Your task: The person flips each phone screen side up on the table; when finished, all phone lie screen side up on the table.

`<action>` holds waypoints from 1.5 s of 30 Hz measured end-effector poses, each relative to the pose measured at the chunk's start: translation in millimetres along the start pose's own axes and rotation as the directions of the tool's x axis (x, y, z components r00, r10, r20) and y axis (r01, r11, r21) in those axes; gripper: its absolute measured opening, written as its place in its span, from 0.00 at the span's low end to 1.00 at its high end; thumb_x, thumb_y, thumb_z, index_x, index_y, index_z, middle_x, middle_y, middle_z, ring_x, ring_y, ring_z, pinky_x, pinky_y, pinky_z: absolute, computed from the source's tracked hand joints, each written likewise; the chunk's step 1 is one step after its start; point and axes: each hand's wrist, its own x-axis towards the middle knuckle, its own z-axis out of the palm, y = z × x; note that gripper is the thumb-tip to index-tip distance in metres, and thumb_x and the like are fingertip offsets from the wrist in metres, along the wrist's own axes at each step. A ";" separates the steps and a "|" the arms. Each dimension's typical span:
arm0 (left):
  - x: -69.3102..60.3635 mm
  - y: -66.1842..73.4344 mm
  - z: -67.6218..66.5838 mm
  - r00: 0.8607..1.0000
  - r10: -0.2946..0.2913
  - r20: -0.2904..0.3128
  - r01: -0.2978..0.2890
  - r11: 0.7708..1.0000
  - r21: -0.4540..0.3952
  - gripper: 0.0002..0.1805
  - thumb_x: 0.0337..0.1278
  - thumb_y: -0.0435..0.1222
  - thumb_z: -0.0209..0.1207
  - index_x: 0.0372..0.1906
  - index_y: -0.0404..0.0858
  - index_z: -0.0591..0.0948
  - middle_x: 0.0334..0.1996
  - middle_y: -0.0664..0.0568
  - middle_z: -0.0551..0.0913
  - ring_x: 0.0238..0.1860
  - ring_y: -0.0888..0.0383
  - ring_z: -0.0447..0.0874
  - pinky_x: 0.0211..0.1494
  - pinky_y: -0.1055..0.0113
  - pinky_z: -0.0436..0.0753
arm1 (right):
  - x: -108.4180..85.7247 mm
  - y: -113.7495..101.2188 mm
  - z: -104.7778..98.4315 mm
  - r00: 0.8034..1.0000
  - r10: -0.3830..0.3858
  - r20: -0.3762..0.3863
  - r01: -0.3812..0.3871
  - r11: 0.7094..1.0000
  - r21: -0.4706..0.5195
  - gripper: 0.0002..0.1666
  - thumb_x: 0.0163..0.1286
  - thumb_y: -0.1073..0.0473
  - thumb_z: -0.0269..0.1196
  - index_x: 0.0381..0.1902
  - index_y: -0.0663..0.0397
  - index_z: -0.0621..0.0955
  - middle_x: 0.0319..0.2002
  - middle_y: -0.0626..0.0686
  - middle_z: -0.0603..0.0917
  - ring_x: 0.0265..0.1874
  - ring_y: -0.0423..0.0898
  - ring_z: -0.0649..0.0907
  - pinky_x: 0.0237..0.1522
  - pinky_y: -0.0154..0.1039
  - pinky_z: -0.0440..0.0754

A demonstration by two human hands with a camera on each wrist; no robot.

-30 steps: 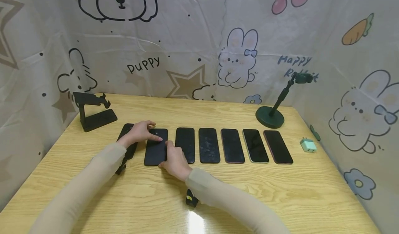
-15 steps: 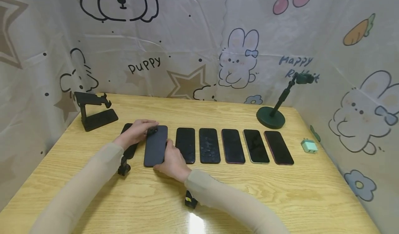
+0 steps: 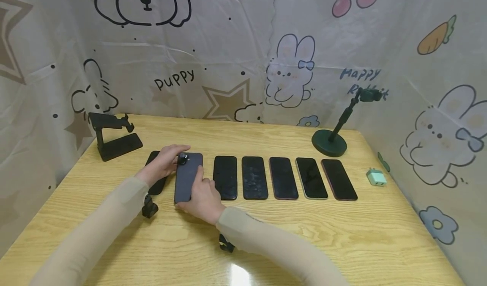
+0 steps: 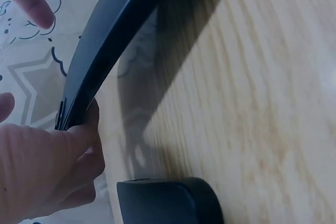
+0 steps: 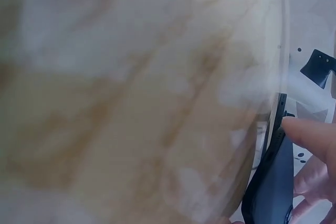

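A dark blue-grey smartphone (image 3: pixel 185 180), its camera bump showing at the top left, is held between both hands. My left hand (image 3: pixel 161 164) grips its upper left end; in the left wrist view the fingers curl beneath that end of the phone (image 4: pixel 105 35), which is raised off the table above its shadow. Low on the right side, my right hand (image 3: pixel 205 198) holds it, the index finger lying along the back. The right wrist view has the thumb on the edge of the phone (image 5: pixel 270 182). Partly hidden under my left wrist lies another dark phone (image 3: pixel 157 187).
Several dark phones (image 3: pixel 255 178) lie in a row rightward along the wooden table (image 3: pixel 323 243). A black folding stand (image 3: pixel 121 146) is at the back left, a round-based phone stand (image 3: pixel 329 143) at the back right. A mint charger plug (image 3: pixel 376 177) sits near the right edge.
The phone has been lifted and tilted from the table, and its camera bump now shows. The right hand has shifted left, its index finger moving onto the phone's back.
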 end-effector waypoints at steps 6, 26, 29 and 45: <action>-4.4 2.4 6.5 0.999 0.043 -0.005 -0.043 0.999 0.015 0.36 0.72 0.44 0.45 0.74 0.31 0.49 0.76 0.39 0.38 0.75 0.39 0.40 0.74 0.48 0.55 | 1.1 -0.2 0.7 1.000 0.025 -0.008 -0.025 1.000 -0.007 0.74 0.44 0.31 0.73 0.75 0.59 0.46 0.54 0.63 0.77 0.52 0.55 0.79 0.44 0.42 0.83; -11.0 10.6 21.3 0.987 0.133 -0.086 -0.135 0.991 -0.018 0.40 0.71 0.44 0.45 0.75 0.39 0.36 0.73 0.34 0.45 0.71 0.37 0.54 0.70 0.48 0.62 | 6.5 5.7 0.6 0.997 0.063 -0.041 -0.052 0.971 0.232 0.70 0.44 0.34 0.75 0.72 0.60 0.50 0.49 0.61 0.81 0.46 0.52 0.83 0.43 0.42 0.82; -10.4 10.7 20.9 0.986 0.144 -0.084 -0.147 0.989 -0.029 0.38 0.72 0.47 0.41 0.75 0.36 0.39 0.73 0.33 0.47 0.68 0.40 0.59 0.64 0.56 0.70 | 7.6 6.7 -2.2 0.997 0.063 -0.046 -0.045 0.951 0.307 0.69 0.44 0.37 0.75 0.71 0.60 0.50 0.45 0.60 0.82 0.41 0.50 0.83 0.42 0.41 0.82; 2.3 -11.7 -8.1 0.967 0.180 0.180 -0.153 0.977 -0.150 0.25 0.70 0.57 0.42 0.55 0.43 0.71 0.41 0.60 0.80 0.42 0.64 0.79 0.45 0.71 0.81 | 8.0 16.6 -8.2 0.999 -0.041 -0.017 0.044 0.887 0.460 0.68 0.48 0.42 0.75 0.73 0.50 0.45 0.40 0.59 0.83 0.34 0.46 0.83 0.40 0.37 0.80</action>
